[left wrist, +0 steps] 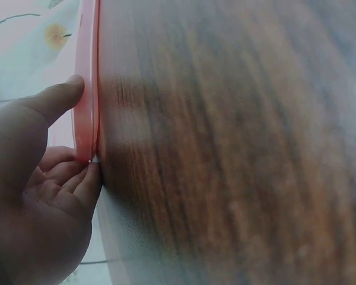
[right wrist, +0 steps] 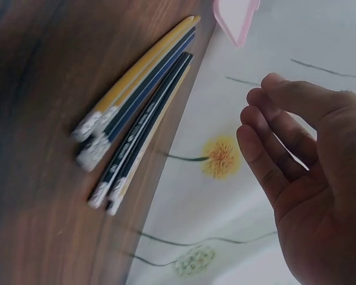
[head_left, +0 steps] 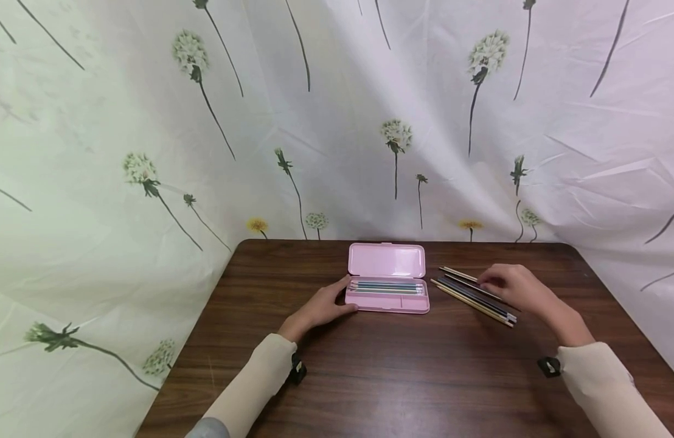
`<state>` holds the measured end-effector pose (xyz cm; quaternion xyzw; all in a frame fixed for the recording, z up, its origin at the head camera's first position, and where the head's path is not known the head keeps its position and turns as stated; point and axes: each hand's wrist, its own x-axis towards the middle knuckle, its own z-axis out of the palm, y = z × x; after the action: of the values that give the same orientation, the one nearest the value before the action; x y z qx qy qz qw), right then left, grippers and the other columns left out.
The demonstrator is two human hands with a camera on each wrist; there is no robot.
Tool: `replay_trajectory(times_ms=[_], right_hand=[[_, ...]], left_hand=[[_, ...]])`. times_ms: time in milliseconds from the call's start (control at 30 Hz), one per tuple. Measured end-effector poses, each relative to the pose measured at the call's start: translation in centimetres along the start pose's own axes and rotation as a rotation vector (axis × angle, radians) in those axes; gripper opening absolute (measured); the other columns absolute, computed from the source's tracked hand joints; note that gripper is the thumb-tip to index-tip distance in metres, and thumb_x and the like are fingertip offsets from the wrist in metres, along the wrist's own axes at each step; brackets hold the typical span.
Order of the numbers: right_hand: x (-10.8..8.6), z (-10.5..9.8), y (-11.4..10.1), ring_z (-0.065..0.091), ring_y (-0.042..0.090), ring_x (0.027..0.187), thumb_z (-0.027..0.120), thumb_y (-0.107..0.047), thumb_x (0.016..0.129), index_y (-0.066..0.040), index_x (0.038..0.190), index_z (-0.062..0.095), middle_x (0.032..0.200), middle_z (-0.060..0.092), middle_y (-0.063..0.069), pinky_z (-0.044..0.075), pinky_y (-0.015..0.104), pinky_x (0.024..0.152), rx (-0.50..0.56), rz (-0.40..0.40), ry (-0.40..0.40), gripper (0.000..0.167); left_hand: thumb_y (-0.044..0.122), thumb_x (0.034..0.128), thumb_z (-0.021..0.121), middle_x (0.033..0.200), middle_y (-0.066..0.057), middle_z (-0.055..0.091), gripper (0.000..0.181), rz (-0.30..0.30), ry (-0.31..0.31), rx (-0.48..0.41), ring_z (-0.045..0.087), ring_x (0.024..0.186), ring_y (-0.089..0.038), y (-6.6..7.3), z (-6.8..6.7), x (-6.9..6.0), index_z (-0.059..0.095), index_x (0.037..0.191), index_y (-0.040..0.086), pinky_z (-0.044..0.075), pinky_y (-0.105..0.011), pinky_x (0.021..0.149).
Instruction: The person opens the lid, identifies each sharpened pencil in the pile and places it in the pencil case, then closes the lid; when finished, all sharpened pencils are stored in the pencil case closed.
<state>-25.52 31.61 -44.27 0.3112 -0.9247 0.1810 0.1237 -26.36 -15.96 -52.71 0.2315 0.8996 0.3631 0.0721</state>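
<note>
A pink pencil case (head_left: pixel 375 302) lies on the table with its lid (head_left: pixel 386 260) raised at the back. Several pencils (head_left: pixel 383 288) lie side by side in its rear compartment. My left hand (head_left: pixel 322 306) grips the left end of the case. In the left wrist view, the thumb (left wrist: pixel 71 92) presses one side while the other fingers bend round the corner. Loose pencils (right wrist: pixel 145 62), yellow, dark and blue, with pale eraser ends, lie slanted to the right of the case. Over them hovers my right hand (head_left: pixel 514 285), its fingers loosely bent and holding nothing in the right wrist view.
The dark wooden table (head_left: pixel 370 371) ends at the back against a hanging white cloth (head_left: pixel 337 152) printed with dandelions. The cloth also runs along the left and right sides. A dark wrist camera (head_left: pixel 297 370) sits at the left cuff, another (head_left: pixel 548 366) at the right.
</note>
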Motion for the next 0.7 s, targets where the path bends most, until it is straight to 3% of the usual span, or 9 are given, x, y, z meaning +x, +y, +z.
replay_trajectory(times_ms=[100,167,200,233,400,567,700], right_hand=[[-0.8,-0.2,0.1,0.071,0.009,0.08,0.083,-0.004,0.09,-0.016,0.094,0.081,0.09,0.078,-0.006,0.059,0.035,0.07,0.019,0.064,-0.031,0.013],[-1.3,-0.3,0.0,0.068,0.005,0.079,0.082,-0.004,0.091,-0.016,0.095,0.081,0.09,0.078,-0.006,0.058,0.032,0.068,0.032,0.1,-0.052,0.013],[-1.6,-0.4,0.0,0.066,0.003,0.079,0.082,-0.004,0.091,-0.016,0.095,0.081,0.09,0.078,-0.006,0.057,0.031,0.068,0.038,0.115,-0.061,0.013],[-1.8,-0.3,0.0,0.065,0.001,0.079,0.081,-0.004,0.091,-0.016,0.096,0.081,0.09,0.077,-0.007,0.057,0.03,0.068,0.042,0.122,-0.063,0.013],[-3.1,0.3,0.3,0.064,-0.001,0.08,0.081,0.0,0.09,-0.013,0.097,0.08,0.091,0.077,-0.006,0.057,0.03,0.068,0.068,0.139,-0.07,0.015],[-4.3,1.3,0.6,0.06,-0.003,0.077,0.082,0.001,0.089,-0.011,0.097,0.08,0.09,0.076,-0.005,0.053,0.027,0.065,0.084,0.173,-0.098,0.014],[-5.0,2.0,0.7,0.057,-0.004,0.075,0.082,0.0,0.087,-0.013,0.094,0.079,0.087,0.073,-0.006,0.051,0.027,0.063,0.091,0.188,-0.116,0.015]], left_hand=[[0.046,0.1015,0.072,0.174,-0.016,0.031,0.086,-0.017,-0.005,0.023,0.035,0.16,-0.033,0.6,-0.1,-0.2,0.033,0.167,0.007,0.034,-0.051,0.129],[0.055,0.1006,0.07,0.174,-0.012,0.032,0.088,0.002,0.019,0.031,0.036,0.16,-0.032,-0.7,0.5,0.2,0.034,0.168,0.011,0.035,-0.051,0.128],[0.054,0.1008,0.07,0.175,-0.011,0.032,0.088,-0.011,0.017,0.035,0.036,0.16,-0.031,-0.6,0.5,0.3,0.033,0.168,0.012,0.035,-0.05,0.129],[0.047,0.1018,0.072,0.174,-0.014,0.033,0.084,-0.05,0.015,0.03,0.037,0.159,-0.034,0.5,0.3,0.2,0.035,0.167,0.009,0.035,-0.054,0.128],[0.041,0.1015,0.074,0.174,-0.015,0.032,0.084,-0.071,0.001,0.035,0.037,0.159,-0.035,1.1,0.0,0.1,0.034,0.167,0.006,0.035,-0.054,0.128],[0.059,0.0984,0.07,0.175,-0.011,0.031,0.093,-0.011,0.012,0.063,0.037,0.159,-0.032,-2.2,1.1,1.0,0.032,0.169,0.012,0.036,-0.052,0.128],[0.062,0.0965,0.071,0.175,-0.008,0.031,0.095,-0.017,0.007,0.071,0.037,0.159,-0.029,-2.9,1.3,1.3,0.032,0.169,0.016,0.037,-0.05,0.127]])
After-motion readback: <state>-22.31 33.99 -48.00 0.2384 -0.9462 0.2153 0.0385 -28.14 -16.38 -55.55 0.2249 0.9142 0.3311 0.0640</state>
